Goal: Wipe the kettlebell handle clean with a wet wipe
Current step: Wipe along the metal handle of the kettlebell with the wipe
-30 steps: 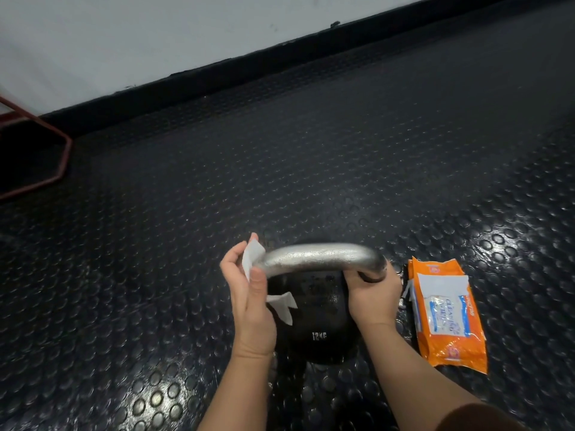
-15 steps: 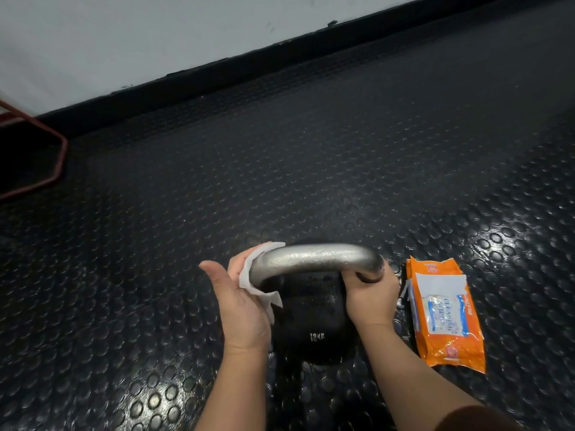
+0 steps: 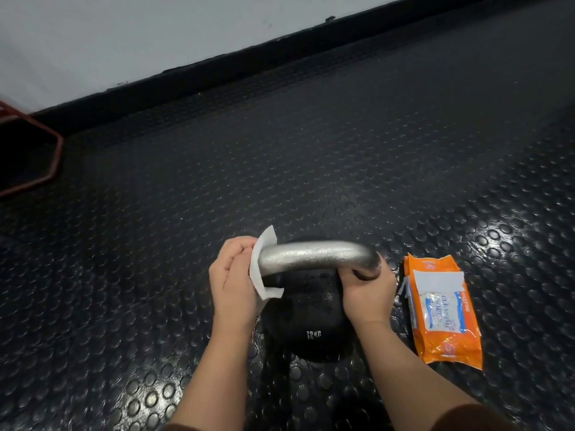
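A black kettlebell [image 3: 311, 318] stands on the studded rubber floor, its silver handle [image 3: 314, 255] arching across the top. My left hand [image 3: 235, 278] grips the handle's left end through a white wet wipe [image 3: 259, 269], which is wrapped around the bar with corners sticking out above and below. On the handle's right end, where it bends down to the body, my right hand [image 3: 368, 293] is closed and steadies the kettlebell.
An orange pack of cleaning wipes [image 3: 441, 309] lies flat on the floor just right of the kettlebell. A red metal frame [image 3: 46, 150] sits at the far left by the black skirting and white wall. Dark studded matting [image 3: 280, 166] covers the floor.
My left hand opened briefly with the wipe loose around the handle's left end, then closed around the bar again. The right hand and the kettlebell stayed put.
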A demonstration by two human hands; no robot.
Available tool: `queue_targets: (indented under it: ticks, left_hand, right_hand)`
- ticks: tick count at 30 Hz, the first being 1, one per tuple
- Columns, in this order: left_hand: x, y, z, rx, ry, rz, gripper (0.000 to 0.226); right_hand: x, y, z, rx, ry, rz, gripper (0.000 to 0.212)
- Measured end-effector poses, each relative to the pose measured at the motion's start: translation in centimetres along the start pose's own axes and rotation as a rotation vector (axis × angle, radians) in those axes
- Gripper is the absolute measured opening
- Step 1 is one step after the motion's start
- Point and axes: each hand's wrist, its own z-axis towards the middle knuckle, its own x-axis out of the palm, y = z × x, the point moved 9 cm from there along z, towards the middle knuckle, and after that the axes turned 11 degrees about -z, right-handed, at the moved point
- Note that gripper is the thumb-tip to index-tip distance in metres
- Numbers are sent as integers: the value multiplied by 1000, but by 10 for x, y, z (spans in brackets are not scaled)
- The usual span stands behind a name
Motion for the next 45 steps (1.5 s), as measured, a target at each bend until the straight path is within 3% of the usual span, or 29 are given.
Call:
queue_targets:
  ticks: [4, 6, 8, 12, 14, 16, 18, 20, 22, 25, 31, 34, 38, 40, 43, 45]
  left_hand:
    - [15, -1, 4, 34, 119, 34, 24]
    - [15, 10, 6, -38, 61, -89, 40]
    - [16, 16, 12, -87, 96, -55, 53]
    - [33, 20, 26, -253, 484, 159, 55]
    - [39, 21, 27, -312, 598, 215, 61]
    - [38, 19, 28, -287, 537, 216, 63]
    - [27, 16, 24, -201, 316, 188, 55]
    - [16, 8, 15, -13, 103, 175, 46]
    - [17, -6, 6, 212, 47, 238, 43]
    - [21, -10, 8, 225, 114, 286, 48]
    - [47, 7, 22, -229, 638, 303, 64]
    - [44, 6, 27, -148, 543, 313, 64]
    - [20, -3, 8, 188, 58, 286, 51]
    - [17, -7, -3, 264, -41, 231, 46]
    - [22, -6, 9, 224, 77, 295, 50]
    - [35, 0, 21, 69, 338, 322, 56]
  right_hand:
    - [1, -1, 0, 1, -1, -2, 32]
    - [1, -1, 1, 7, 1, -2, 32]
    - [1, -1, 0, 6, 4, -5, 31]
    - [0, 0, 0, 0, -3, -2, 32]
    - [0, 0, 0, -5, -6, -4, 31]
    - [0, 0, 0, -10, -7, -6, 30]
    - [0, 1, 0, -15, -9, -9, 29]
    - [-1, 3, 0, -28, -18, -9, 28]
    - [-2, 5, 0, -35, -23, -10, 27]
    - [-1, 4, 0, -27, -16, -3, 27]
    - [-1, 3, 1, -17, -13, -15, 30]
    - [-1, 3, 1, -24, -15, -21, 30]
    - [-1, 1, 1, -25, -17, -28, 29]
    - [-1, 2, 1, -24, -20, -28, 29]
    - [-1, 2, 1, -24, -19, -27, 30]
    - [-1, 2, 1, -25, -16, -26, 31]
